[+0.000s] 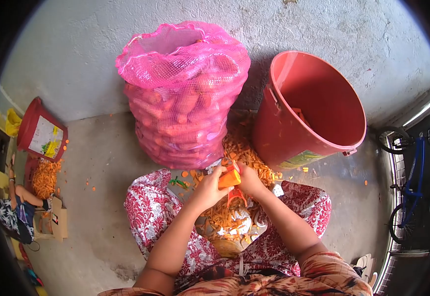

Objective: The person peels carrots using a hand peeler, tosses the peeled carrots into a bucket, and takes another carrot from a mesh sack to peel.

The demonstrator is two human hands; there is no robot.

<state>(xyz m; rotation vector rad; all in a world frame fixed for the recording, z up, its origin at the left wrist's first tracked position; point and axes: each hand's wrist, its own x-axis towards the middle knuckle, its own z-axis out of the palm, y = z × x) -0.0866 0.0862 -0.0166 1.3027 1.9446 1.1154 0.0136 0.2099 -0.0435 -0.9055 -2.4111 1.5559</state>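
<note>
My left hand [209, 190] is closed around a thick peeled carrot [229, 179], its blunt orange end facing me. My right hand [249, 180] is closed at the carrot's far side, around a red peeler [234, 166] mostly hidden by the fingers. Just below the carrot is an orange-red forked piece [236, 196]; whether it hangs or lies there I cannot tell. Under both hands, between my legs, spreads a heap of carrot peelings [247, 145]. Beyond my left hand stands a pink mesh sack [183, 98] full of carrots.
A tall red bin [286, 133] with some orange pieces inside leans at the right, near the wall. Far left are another red bucket [32, 129], more peelings [46, 180] and a seated person [15, 212]. A blue bicycle [415, 180] stands at the right edge.
</note>
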